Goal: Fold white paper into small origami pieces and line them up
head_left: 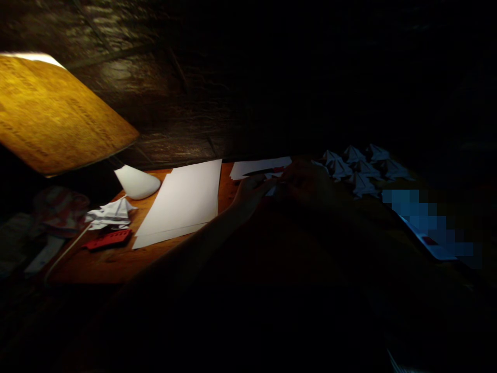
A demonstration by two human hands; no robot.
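My left hand (250, 189) is at the middle of the table, its fingers closed on a small piece of white paper (271, 191). Very dark, my right hand (308, 178) meets the same paper from the other side with its fingers bent together. Just beyond the hands, a dark blade with a red handle (278, 169) lies on a short stack of white paper (240, 169). How the paper is folded is hidden by fingers and shadow.
Large white sheets (186, 199) lie left of my hands, near a lamp with a white base (136, 182) and yellow shade (62, 114). A red object (108, 240) and crumpled paper (111, 213) are farther left. Several folded paper shapes (363, 168) stand right, near a glowing screen (419, 217).
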